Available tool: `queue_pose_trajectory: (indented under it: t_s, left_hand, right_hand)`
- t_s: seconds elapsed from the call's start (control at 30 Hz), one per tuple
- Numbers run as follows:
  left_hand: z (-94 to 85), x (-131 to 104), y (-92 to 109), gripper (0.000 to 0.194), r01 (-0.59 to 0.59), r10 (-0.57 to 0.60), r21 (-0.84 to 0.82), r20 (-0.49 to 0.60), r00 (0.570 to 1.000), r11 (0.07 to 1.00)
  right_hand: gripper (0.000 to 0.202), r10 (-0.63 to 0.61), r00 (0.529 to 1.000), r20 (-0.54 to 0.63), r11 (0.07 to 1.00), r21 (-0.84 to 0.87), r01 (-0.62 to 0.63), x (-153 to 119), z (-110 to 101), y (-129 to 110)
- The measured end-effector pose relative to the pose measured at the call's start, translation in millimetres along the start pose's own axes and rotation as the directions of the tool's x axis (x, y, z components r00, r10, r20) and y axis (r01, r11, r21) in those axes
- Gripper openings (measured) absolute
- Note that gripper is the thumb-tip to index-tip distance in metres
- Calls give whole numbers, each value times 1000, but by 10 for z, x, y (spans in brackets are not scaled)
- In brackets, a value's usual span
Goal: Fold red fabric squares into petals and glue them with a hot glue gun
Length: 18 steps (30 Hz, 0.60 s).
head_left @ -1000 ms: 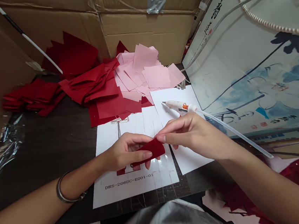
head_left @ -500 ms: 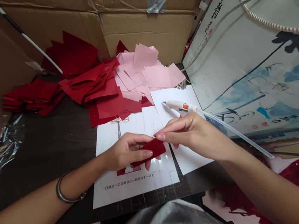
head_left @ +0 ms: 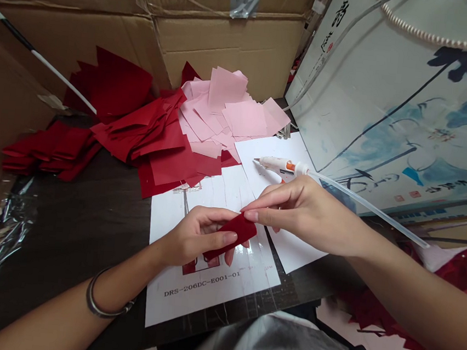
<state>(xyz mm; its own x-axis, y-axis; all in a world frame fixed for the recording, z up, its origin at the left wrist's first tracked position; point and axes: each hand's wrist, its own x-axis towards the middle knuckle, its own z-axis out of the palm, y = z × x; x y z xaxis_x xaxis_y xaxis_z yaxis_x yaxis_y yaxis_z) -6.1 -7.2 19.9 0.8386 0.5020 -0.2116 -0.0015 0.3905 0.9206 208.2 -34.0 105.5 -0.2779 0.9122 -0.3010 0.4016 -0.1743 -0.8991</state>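
Observation:
A folded piece of dark red fabric [head_left: 246,228] is held over a printed white sheet [head_left: 204,307]. My left hand [head_left: 196,237] grips it from the left, thumb on top and fingers underneath. With thumb and forefinger, my right hand [head_left: 291,211] pinches its upper right edge. Just beyond the right hand, a glue gun [head_left: 278,164] with a long clear glue stick in its back lies on another white sheet [head_left: 291,260]. Part of the printed picture is hidden under the hands.
Red fabric pieces [head_left: 165,152] and pink pieces [head_left: 245,120] are heaped at the back. Several folded red pieces [head_left: 54,147] lie left. Cardboard boxes [head_left: 229,48] wall the back, and a painted white panel [head_left: 388,113] stands right. A thin black-and-white rod [head_left: 53,72] slants in from the left.
The near right end of the red fabric is pressed flatter than before. Both hands keep their grip and have barely shifted.

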Motion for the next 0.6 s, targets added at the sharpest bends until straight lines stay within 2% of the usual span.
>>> queue_pose_trajectory:
  t_s: [0.37,0.6]
  left_hand:
    - [3,1,-3,30,6,-6,-21,-4,1000,1000]
    - [36,3,24,30,26,-26,3,-35,999,1000]
  right_hand:
    - [17,-13,1000,-14,1000,-18,13,-7,11,39]
    - [16,-76,995,-59,993,-98,70,-10,35,37]
